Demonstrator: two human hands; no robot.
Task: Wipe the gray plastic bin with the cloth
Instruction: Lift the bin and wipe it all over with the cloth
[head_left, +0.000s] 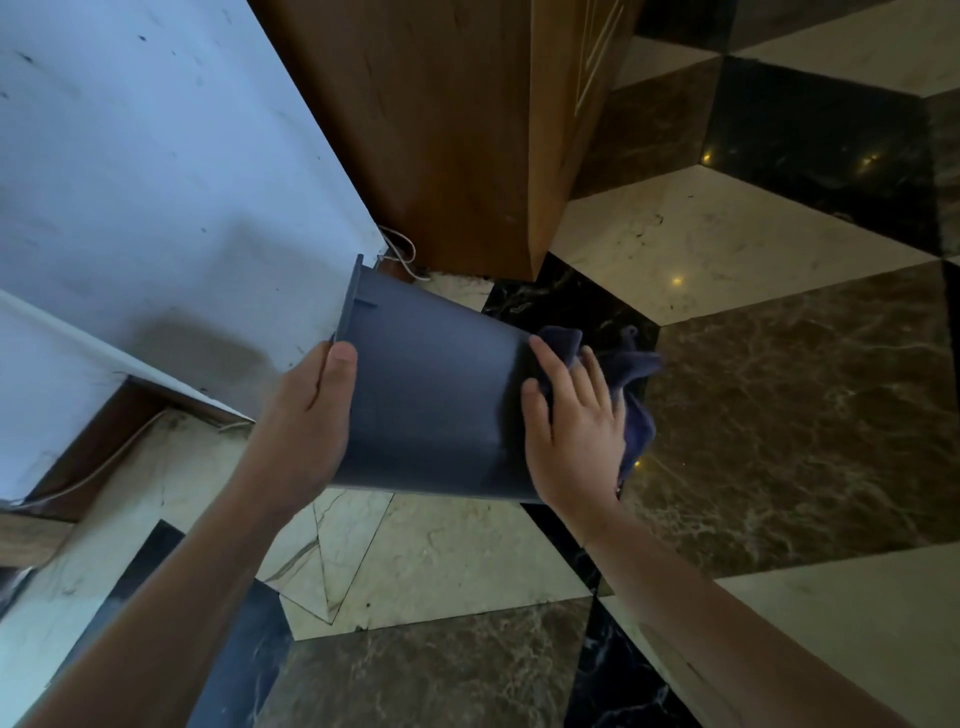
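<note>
A dark gray plastic bin (436, 395) is held in the air on its side, rim to the left and base to the right. My left hand (306, 415) grips it at the rim end, thumb on the outer wall. My right hand (571, 431) lies flat against the bin's base end and presses a dark blue cloth (631, 374) onto it. The cloth bunches out behind my fingers and hangs down past the base. The bin's inside is hidden.
A white wall (156, 182) stands on the left, with a pale cable (402, 252) at its foot. Behind the bin is a brown wooden cabinet (441, 130). Polished marble floor (753, 415) in cream, brown and black tiles spreads below and to the right.
</note>
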